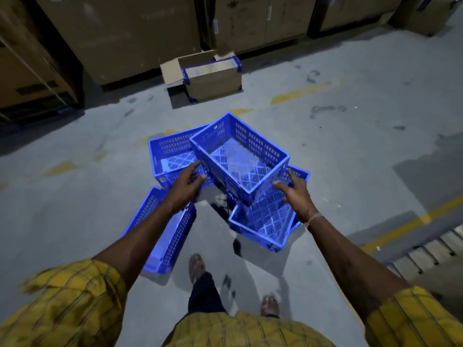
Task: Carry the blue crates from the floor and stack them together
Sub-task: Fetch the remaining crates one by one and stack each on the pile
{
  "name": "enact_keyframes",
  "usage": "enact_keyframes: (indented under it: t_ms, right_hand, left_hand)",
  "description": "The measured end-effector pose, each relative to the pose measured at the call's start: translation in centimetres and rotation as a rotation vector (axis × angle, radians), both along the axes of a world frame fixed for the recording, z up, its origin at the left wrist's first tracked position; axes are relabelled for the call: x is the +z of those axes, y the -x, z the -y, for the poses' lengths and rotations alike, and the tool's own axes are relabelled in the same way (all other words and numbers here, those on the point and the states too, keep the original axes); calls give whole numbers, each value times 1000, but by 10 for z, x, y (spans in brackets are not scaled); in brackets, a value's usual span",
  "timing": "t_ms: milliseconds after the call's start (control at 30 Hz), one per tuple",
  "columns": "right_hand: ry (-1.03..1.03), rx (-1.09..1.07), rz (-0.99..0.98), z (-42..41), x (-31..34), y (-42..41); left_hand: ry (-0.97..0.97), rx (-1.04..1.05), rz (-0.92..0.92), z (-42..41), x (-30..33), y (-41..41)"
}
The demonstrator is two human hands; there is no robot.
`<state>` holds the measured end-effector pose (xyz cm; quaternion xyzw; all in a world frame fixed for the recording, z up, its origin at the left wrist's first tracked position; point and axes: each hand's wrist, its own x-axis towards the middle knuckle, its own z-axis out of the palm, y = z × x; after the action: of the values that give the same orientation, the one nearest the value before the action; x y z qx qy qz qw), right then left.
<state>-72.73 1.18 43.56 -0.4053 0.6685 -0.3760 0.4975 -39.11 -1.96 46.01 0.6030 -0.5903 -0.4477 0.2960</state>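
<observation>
Several blue slotted crates lie on the grey floor in front of me. The top crate [241, 156] sits raised and tilted over the others. My left hand [186, 187] reaches to its near left wall, with fingertips at that wall. My right hand [295, 194] reaches to its near right corner, fingers spread and touching the rim. Under it lie a crate at the back left [170, 156] and one at the front right [265, 224]. A further crate [165, 236] lies on the floor under my left forearm.
A small cardboard box [213, 78] with blue corners and an open flap stands behind the crates. Large cardboard cartons [120, 33] line the back wall. Yellow lines mark the floor. A roller conveyor [433, 254] sits at the right edge. My feet [196, 266] stand just before the crates.
</observation>
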Motion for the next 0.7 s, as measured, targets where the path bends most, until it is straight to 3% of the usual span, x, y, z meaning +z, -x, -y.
enact_keyframes:
  t_ms: [333,700]
  right_hand:
    - [-15,-157,-130,88,-26,-67]
    - [-112,-270,-257,163,-76,-79]
  left_hand:
    - [3,-326,157,190,-31,-36]
    - [11,-535,288,313,-62,-19]
